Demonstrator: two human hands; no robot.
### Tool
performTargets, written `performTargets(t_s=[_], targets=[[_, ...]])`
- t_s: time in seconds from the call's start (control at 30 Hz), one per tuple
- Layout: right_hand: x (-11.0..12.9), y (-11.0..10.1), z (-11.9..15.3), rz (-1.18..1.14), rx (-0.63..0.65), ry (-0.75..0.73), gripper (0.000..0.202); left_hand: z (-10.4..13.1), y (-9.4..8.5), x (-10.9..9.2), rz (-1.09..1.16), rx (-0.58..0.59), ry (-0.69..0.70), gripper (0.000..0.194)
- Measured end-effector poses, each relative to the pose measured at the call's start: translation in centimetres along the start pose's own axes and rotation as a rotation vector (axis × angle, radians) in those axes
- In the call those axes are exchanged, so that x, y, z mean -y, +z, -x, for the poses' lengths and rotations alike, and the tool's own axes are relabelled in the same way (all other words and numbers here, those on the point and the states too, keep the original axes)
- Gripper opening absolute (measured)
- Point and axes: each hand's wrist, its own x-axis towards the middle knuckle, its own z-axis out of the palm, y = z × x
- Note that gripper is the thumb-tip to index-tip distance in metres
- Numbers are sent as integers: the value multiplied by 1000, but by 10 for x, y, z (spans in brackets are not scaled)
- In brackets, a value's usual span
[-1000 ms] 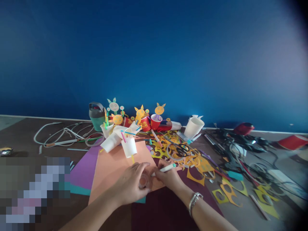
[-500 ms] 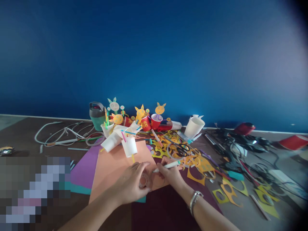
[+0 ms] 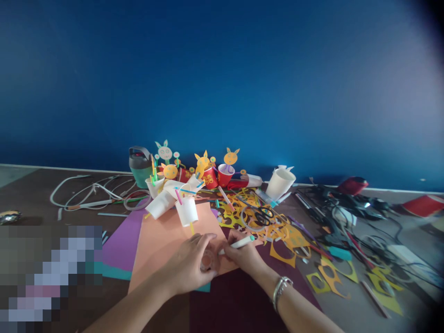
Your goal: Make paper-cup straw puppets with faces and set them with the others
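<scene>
My left hand [image 3: 192, 263] is closed round the edge of a clear tape roll [image 3: 207, 261], which lies flat on an orange paper sheet [image 3: 163, 245]. In my right hand [image 3: 243, 256] is a white marker with a green end [image 3: 244, 241], its tip low beside the roll's right edge. A white paper cup [image 3: 187, 212] with straws stands on the sheet just beyond my left hand. Purple paper [image 3: 123, 240] shows beneath the orange sheet on the left.
Cups with orange animal faces [image 3: 201, 164] stand along the blue wall. Yellow paper scraps [image 3: 239, 208], black scissors [image 3: 264, 215] and a large white cup [image 3: 280, 184] lie right of centre. Cables [image 3: 367, 236] fill the far right; a grey-green pot [image 3: 139, 169] stands back left.
My right hand has shifted slightly left with the marker, whose tip is now closer to the tape roll. My left hand and the roll have stayed in place.
</scene>
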Motion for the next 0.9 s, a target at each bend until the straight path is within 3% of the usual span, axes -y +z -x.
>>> performTargets(t_s=[0.77,0.9], targets=[[0,-1,-1,203,-123,-76,25,-1,-1,-1,24,7,7,49],[-3,-2,-4,69,-149,-54,25,0,1,0,23,19,15,52]])
